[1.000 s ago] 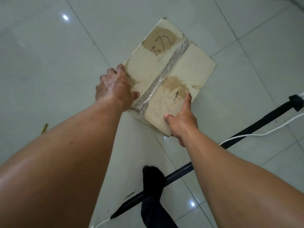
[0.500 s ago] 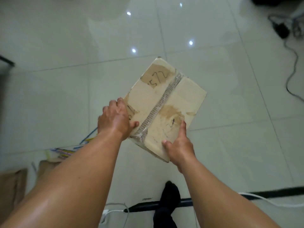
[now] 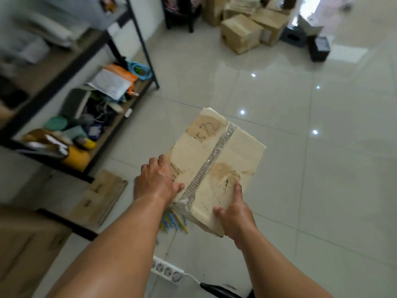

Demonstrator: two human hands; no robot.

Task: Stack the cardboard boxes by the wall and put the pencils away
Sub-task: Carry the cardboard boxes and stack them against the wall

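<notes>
I carry a taped cardboard box (image 3: 217,160) marked "572" in the air above the tiled floor. My left hand (image 3: 155,181) grips its near left edge, thumb on top. At the near right corner, my right hand (image 3: 235,214) grips the box with the thumb along the top. A bunch of coloured pencils (image 3: 174,221) lies on the floor just under the box's near edge, partly hidden by it. Flattened cardboard (image 3: 101,196) lies on the floor to the left, and a large cardboard box (image 3: 23,250) fills the lower left corner.
A black metal shelf unit (image 3: 137,37) crammed with clutter runs along the left. Several cardboard boxes (image 3: 240,33) sit at the far end of the room beside dark bins (image 3: 319,49). A white power strip (image 3: 166,271) with its cable lies on the floor near my feet.
My view has swung up and leftward from the bare floor to the shelf and far boxes. Both hands keep the same hold on the box.
</notes>
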